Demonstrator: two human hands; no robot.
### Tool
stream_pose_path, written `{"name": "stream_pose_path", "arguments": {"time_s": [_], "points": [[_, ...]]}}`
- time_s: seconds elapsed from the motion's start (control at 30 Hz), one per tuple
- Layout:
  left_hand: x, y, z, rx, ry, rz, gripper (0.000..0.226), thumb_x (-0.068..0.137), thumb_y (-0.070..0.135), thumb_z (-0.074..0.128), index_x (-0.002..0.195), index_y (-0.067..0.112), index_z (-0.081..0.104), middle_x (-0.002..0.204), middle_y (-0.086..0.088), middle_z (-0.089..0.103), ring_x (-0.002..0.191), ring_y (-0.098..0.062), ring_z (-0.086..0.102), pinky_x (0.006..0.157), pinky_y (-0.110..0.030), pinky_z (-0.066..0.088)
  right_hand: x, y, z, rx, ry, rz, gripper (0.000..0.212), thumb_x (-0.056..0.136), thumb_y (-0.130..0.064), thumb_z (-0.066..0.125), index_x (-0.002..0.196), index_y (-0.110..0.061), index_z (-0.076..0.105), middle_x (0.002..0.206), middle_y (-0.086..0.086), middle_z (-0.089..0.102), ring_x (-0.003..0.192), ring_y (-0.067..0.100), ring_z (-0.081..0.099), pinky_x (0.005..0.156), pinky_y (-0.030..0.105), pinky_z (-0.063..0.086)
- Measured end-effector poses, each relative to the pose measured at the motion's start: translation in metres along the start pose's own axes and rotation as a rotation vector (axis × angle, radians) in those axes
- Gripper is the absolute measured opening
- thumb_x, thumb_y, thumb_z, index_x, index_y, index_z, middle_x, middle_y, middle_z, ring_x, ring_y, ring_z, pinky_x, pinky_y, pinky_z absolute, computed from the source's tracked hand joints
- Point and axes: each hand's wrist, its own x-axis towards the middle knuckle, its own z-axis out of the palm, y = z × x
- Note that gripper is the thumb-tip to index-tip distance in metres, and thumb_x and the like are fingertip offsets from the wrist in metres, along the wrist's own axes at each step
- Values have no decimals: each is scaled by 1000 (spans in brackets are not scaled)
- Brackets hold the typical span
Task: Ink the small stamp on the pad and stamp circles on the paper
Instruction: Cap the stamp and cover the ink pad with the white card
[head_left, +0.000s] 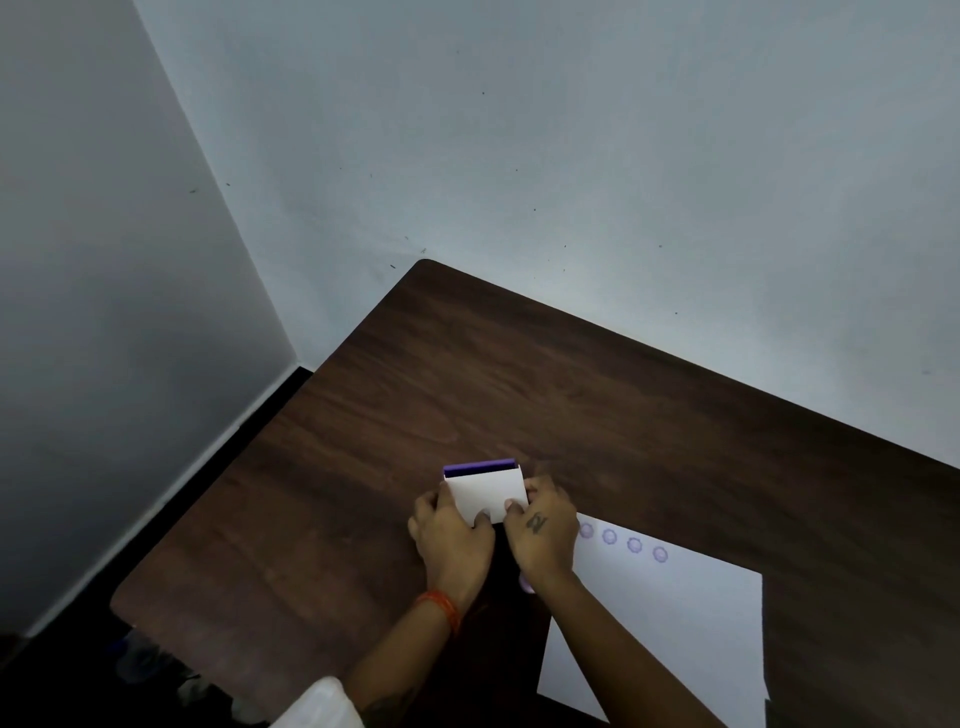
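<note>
Both my hands hold the ink pad, a white case with a purple strip along its far edge, on the dark wooden table. My left hand grips its left side and my right hand its right side. A white sheet of paper lies to the right, with a row of several purple circle prints along its far edge. A small pale purple object, possibly the stamp, peeks out under my right wrist; most of it is hidden.
The brown table sits in a corner against grey walls. Its left edge drops off to a dark floor. An orange band is on my left wrist.
</note>
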Motion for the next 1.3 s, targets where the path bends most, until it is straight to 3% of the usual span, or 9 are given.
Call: {"name": "stream_pose_path", "arguments": {"time_s": [0.43, 0.67, 1.0, 1.3], "points": [[4, -3, -1, -36, -1, -11, 54, 83, 16, 62, 132, 9, 42, 137, -16, 40, 126, -33, 39, 108, -44, 37, 0, 1, 0, -2, -16, 14, 26, 85, -14, 61, 109, -5, 61, 117, 14, 64, 106, 26, 60, 94, 36, 52], [14, -8, -6, -23, 66, 33, 38, 87, 8, 56, 125, 10, 51, 130, -15, 50, 118, -30, 51, 102, -41, 42, 5, 5, 1, -3, -3, 6, 19, 83, -14, 64, 101, -5, 64, 108, 13, 68, 97, 25, 63, 84, 32, 54], [29, -13, -9, -37, 97, 56, 26, 85, 10, 60, 111, 8, 61, 118, -15, 60, 108, -29, 57, 94, -38, 46, 18, 8, 1, -26, -15, -20, 10, 81, -16, 68, 84, -7, 65, 85, 10, 71, 68, 11, 55, 56, 16, 36], [34, -13, -14, -49, 108, 51, 25, 81, 14, 66, 104, 4, 65, 108, -16, 68, 102, -29, 61, 87, -33, 47, 26, 3, -2, -108, -62, -38, 16, 82, -22, 68, 90, -9, 66, 89, 9, 73, 80, 20, 67, 65, 22, 44]]}}
